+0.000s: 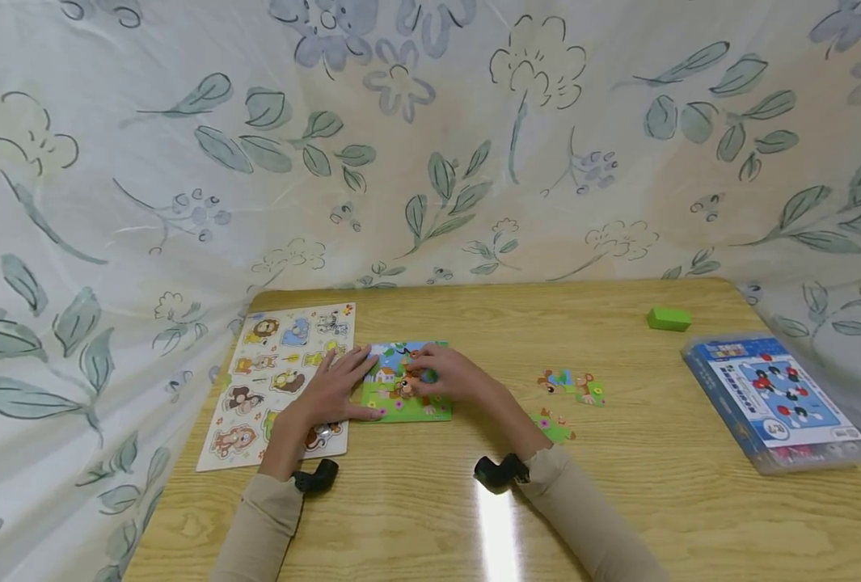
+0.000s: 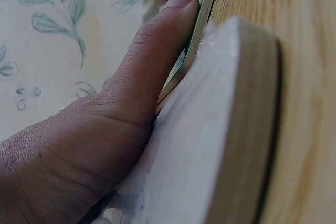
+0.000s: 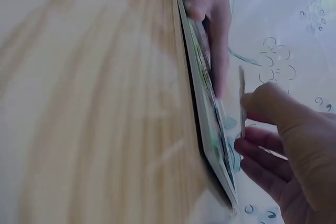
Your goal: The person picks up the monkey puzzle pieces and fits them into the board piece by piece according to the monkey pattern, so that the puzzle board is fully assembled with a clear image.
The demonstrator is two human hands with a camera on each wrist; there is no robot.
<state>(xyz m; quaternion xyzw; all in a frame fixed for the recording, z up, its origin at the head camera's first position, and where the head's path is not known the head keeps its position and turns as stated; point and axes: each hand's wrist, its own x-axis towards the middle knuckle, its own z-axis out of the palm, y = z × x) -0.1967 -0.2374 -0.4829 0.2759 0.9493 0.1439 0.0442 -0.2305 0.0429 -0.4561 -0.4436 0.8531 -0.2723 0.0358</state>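
A small picture puzzle board with a green meadow, blue sky and a house lies in front of me. My left hand rests across its left edge, fingers stretched out and thumb along the near left corner. Over the picture, my right hand pinches a brown puzzle piece between thumb and fingers. In the right wrist view, this thin piece stands edge-on, a little above the board. The left thumb presses on the board's edge in the left wrist view.
A larger animal peg board lies at left, partly beneath my left hand. Right of the puzzle are several loose pieces. Farther right are a green block and a boxed molecule model set. A floral curtain hangs behind the table.
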